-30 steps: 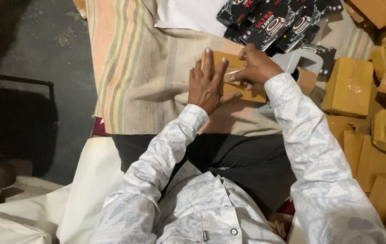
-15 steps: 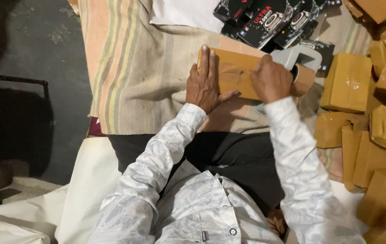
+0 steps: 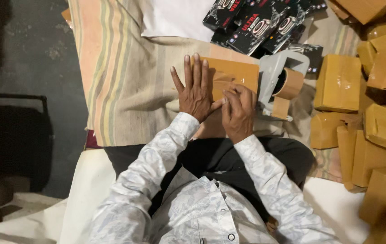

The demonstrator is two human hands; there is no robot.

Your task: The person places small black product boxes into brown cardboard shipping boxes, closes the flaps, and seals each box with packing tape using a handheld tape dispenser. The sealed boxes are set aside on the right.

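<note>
The tape-wrapped brown box (image 3: 229, 74) lies on the striped mat (image 3: 125, 86), pinned by the flat, spread left hand (image 3: 196, 90) and curled right hand (image 3: 238, 108); it looks light, stiff, slick-faced, best gripped by its side edges.

Both hands — left hand (image 3: 196, 92), right hand (image 3: 238, 110) — press brown parcel (image 3: 231, 74).

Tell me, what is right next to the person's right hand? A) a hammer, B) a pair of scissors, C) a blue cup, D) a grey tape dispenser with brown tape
D: a grey tape dispenser loaded with a roll of brown tape stands just beside the right hand, which rests on the brown-taped package together with the flat left hand.
</note>
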